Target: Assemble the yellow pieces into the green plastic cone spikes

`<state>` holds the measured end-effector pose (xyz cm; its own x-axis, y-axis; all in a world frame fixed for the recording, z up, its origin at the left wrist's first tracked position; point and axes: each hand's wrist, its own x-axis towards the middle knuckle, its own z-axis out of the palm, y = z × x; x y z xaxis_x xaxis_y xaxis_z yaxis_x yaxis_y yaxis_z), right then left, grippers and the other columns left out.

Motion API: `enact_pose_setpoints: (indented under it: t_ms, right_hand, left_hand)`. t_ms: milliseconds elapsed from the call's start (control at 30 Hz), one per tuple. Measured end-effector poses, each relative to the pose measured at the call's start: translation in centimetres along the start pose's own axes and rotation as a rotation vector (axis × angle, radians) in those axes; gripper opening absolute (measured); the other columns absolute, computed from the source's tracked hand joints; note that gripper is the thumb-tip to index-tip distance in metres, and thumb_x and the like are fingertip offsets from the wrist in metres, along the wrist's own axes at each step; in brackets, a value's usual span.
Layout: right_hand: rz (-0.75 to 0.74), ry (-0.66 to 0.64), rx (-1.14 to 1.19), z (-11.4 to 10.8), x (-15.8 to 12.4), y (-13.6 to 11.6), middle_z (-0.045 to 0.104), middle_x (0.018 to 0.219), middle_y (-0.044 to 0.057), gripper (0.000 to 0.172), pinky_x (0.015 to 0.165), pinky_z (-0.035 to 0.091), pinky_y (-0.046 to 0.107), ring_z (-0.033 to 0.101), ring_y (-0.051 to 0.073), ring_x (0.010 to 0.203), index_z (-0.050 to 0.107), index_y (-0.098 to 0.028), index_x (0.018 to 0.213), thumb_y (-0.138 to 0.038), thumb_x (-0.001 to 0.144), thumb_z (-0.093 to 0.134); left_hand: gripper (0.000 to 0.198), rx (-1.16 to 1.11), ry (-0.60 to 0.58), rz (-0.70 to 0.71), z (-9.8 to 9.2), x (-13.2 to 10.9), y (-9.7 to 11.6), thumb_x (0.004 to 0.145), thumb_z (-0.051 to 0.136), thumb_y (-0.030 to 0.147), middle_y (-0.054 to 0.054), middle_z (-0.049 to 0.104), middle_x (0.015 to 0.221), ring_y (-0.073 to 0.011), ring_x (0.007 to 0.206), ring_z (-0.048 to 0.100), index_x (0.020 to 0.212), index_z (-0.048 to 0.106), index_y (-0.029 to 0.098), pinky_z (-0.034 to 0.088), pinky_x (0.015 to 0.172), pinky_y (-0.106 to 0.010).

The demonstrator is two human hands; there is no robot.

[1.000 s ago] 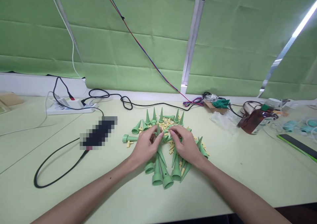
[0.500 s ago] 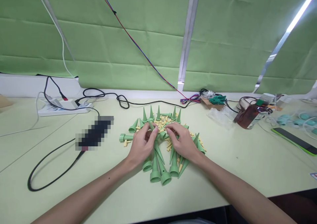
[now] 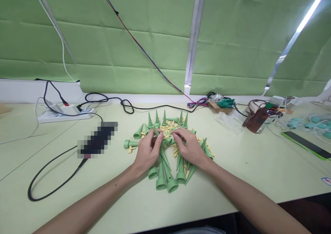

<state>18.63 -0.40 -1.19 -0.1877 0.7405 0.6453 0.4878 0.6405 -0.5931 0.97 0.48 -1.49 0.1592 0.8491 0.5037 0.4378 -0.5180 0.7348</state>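
Observation:
My left hand (image 3: 148, 152) is closed around a green plastic watering spike (image 3: 156, 132), its tip showing above the fingers. Fingertips of my right hand (image 3: 190, 148) pinch a small yellow valve (image 3: 167, 136) close to that spike; whether the two touch cannot be made out. Beneath and between the hands is a pile of yellow valves (image 3: 170, 125). More green spikes surround it: several stand upright at the back, such as one spike (image 3: 164, 118), and others lie toward the front, such as a spike (image 3: 171, 183) with a hole in its collar.
To the left lie a blurred dark device (image 3: 98, 139) with a looped black cable and a white power strip (image 3: 67, 115). At the right are a brown bottle (image 3: 260, 120), clear plastic wrap (image 3: 229, 120) and a green-edged phone (image 3: 306, 144). A black cable (image 3: 155, 107) runs along the back.
The whole view has shifted very slightly. Both hands keep nearly the same pose, with the spike and the valve still held close together.

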Motion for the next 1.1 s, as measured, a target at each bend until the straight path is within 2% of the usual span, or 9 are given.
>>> enact_pose_setpoints:
  t_ms: [533,700,967,1100]
  right_hand:
    - [0.006,-0.013,-0.022,0.1,0.0,0.3,0.067,0.089,0.006,0.023,0.076,0.048,0.032,0.061,0.019,0.082,0.064,-0.02,0.092,-0.022,0.099,0.042]
    - [-0.011,-0.022,-0.021,0.1,0.1,0.2,0.066,0.088,0.006,0.021,0.075,0.047,0.031,0.06,0.019,0.082,0.063,-0.02,0.091,-0.02,0.098,0.043]
    - [-0.001,-0.033,-0.006,0.2,-0.1,0.4,0.067,0.091,0.006,0.019,0.076,0.047,0.032,0.061,0.019,0.084,0.062,-0.02,0.096,-0.02,0.098,0.044]
    - [0.014,-0.039,0.003,0.3,-0.1,0.6,0.066,0.091,0.005,0.017,0.075,0.047,0.031,0.06,0.019,0.083,0.062,-0.019,0.097,-0.02,0.097,0.044]
  left_hand:
    - [0.022,0.084,-0.063,0.034,0.0,0.3,-0.9,0.094,0.051,0.039,0.0,0.062,0.075,-0.0122,0.054,0.049,0.089,0.058,0.019,0.04,0.055,-0.026]
    - [0.022,0.099,-0.067,0.073,-0.1,0.4,-0.9,0.094,0.051,0.038,-0.002,0.067,0.089,-0.0109,0.056,0.05,0.088,0.058,0.018,0.042,0.058,-0.026]
    - [0.02,0.011,-0.051,0.043,-0.1,0.5,-1.1,0.094,0.052,0.035,-0.004,0.068,0.095,-0.015,0.072,0.06,0.089,0.06,0.018,0.046,0.061,-0.027]
    - [0.02,-0.048,-0.033,0.02,0.0,0.5,-0.9,0.093,0.053,0.035,-0.004,0.067,0.096,-0.0146,0.072,0.061,0.088,0.061,0.017,0.047,0.06,-0.026]
